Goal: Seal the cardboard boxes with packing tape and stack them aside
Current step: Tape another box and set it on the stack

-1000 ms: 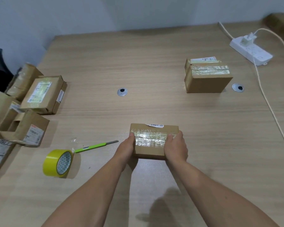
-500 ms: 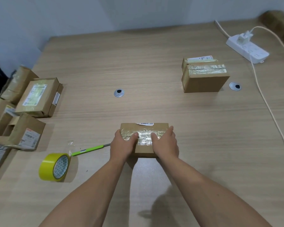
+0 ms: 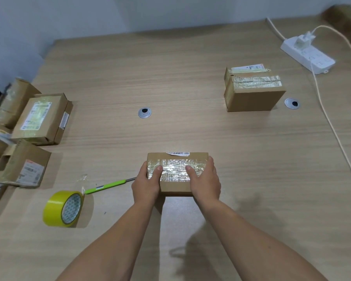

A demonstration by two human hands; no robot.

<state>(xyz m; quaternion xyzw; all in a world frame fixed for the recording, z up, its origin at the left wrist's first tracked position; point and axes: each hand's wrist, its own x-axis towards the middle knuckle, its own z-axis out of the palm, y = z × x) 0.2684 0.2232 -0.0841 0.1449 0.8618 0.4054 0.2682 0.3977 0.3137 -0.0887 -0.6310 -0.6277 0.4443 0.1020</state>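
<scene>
**Small taped box held at both ends**

The small box (image 3: 177,187) lies on the surface (image 3: 170,78) straight in front of the person. The left hand (image 3: 147,184) and right hand (image 3: 205,183) grasp its short ends, with the fingers (image 3: 210,162) curled down the sides and the thumbs laid on the shiny tape strip (image 3: 175,169) across the lid.

Judging by its size, it should be light and stiff enough to lift with this same end grip. The glossy tape is probably slick, so the bare cardboard sides offer better purchase. A hard squeeze might dent the thin walls.

A torn white label (image 3: 178,153) at the far edge carries print too small to read. The sealed box (image 3: 251,96) at far right and the boxes (image 3: 42,118) at left bear white labels, likewise unreadable. The yellow tape roll (image 3: 55,209) shows no legible brand.
</scene>
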